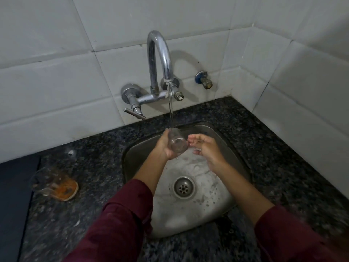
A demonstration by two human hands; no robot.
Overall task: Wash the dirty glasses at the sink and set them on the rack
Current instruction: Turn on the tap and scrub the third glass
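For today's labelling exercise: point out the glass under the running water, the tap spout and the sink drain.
glass [177, 141]: head view, on its clear side wall, held by the left hand.
tap spout [160, 52]: head view, on the curved chrome neck.
sink drain [184, 187]: head view, on the strainer's centre.

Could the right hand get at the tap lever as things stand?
Probably yes: the right hand holds nothing, and the tap lever sticks out above the sink rim, but reaching it means crossing the left hand gripping the glass.
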